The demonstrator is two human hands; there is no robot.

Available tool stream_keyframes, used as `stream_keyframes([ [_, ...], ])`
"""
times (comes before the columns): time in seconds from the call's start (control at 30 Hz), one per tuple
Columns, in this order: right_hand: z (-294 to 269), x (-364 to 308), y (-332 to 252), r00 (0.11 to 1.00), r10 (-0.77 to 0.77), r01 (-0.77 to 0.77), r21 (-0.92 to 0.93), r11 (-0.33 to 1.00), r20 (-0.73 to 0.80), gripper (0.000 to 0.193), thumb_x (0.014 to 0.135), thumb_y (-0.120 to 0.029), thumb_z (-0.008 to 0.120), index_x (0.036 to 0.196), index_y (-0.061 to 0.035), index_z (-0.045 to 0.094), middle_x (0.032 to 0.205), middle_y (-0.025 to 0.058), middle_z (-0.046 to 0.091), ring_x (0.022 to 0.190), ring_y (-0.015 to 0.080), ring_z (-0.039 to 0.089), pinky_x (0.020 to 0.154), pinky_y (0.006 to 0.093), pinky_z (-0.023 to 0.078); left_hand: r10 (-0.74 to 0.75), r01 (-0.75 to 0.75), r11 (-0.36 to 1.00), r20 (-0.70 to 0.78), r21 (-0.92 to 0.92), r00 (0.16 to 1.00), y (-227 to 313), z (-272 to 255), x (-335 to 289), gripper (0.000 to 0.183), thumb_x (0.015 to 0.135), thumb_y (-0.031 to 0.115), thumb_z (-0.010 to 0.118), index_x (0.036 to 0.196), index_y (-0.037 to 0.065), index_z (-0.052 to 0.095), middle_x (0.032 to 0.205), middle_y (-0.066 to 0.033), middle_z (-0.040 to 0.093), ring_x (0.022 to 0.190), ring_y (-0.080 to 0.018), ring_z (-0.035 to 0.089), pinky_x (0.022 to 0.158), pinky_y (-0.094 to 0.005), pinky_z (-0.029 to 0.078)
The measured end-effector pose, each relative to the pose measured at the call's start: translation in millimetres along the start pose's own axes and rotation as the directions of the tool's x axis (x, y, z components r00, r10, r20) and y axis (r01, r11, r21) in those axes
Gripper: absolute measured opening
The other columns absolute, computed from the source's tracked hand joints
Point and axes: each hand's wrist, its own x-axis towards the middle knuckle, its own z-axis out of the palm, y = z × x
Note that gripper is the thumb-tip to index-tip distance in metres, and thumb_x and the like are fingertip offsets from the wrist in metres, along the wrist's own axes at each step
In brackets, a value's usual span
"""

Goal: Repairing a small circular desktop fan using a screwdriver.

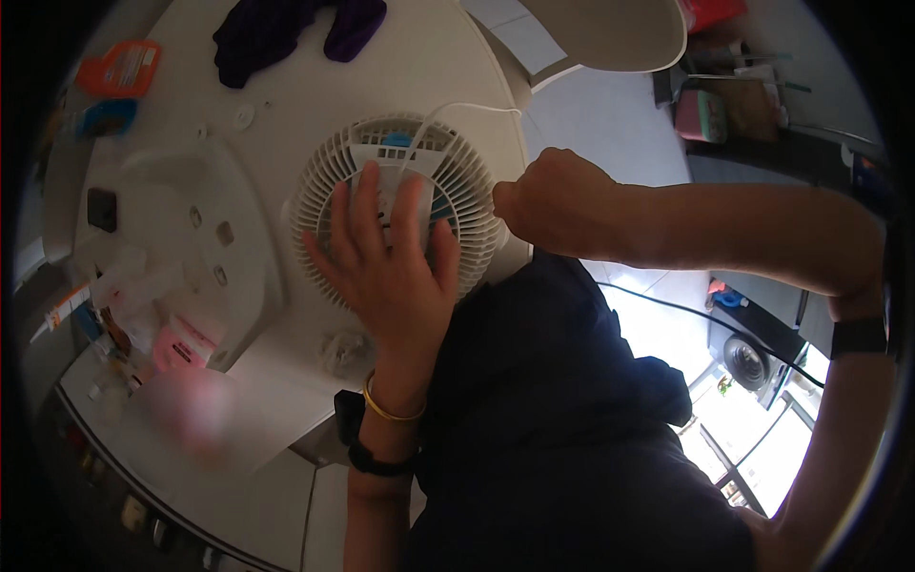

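A round white fan head with a ribbed grille (329, 257) lies on the white table (381, 57), its white housing upward. My left hand (396, 272) rests on it with the fingers spread over the housing and ribs. At the grille's right rim is my right hand (558, 202), closed with its fingers curled in. Whether it pinches the rim or a small part there is hidden. A white cord (467, 106) runs from the housing toward the table's right edge. Left of the fan sits a large moulded white plastic piece (250, 243) with several holes.
Purple cloth (257, 43) lies at the far edge. An orange bottle (124, 69), a blue tub (110, 117), a dark phone-like object (102, 210) and a pink packet (184, 345) stand along the left. A chair (610, 33) is at the far right.
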Motion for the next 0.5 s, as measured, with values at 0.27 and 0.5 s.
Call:
stream_keyframes([
  [0.27, -10.1, 1.9, -10.6, 0.986, 0.040, -0.044, 0.019, 0.999, 0.159, 0.029, 0.095, -0.026, 0.053, 0.083, 0.0005, 0.059, 0.058, 0.0134, 0.060, 0.057, 0.0312, 0.066, 0.053, 0.0400, 0.052, -0.004, 0.003, 0.999, -0.031, -0.043, 1.000, -3.8, 1.9, -6.5, 0.037, 0.085, 0.031, 0.059, 0.121, 0.022, 0.057, 0.141, -0.0070, 0.045, 0.132, -0.0309, 0.039, 0.108, -0.0642, 0.020],
  [0.5, -5.7, -5.4, -3.8, 0.987, 0.012, -0.016, 0.021, 1.000, 0.161, 0.040, 0.099, -0.034, 0.045, 0.081, -0.0022, 0.060, 0.059, 0.0116, 0.060, 0.058, 0.0308, 0.065, 0.057, 0.0416, 0.052, -0.005, 0.001, 0.997, -0.047, -0.076, 0.999, -3.4, 2.6, -8.7, 0.040, 0.083, 0.030, 0.060, 0.122, 0.021, 0.056, 0.140, -0.0062, 0.046, 0.132, -0.0307, 0.040, 0.108, -0.0645, 0.019],
])
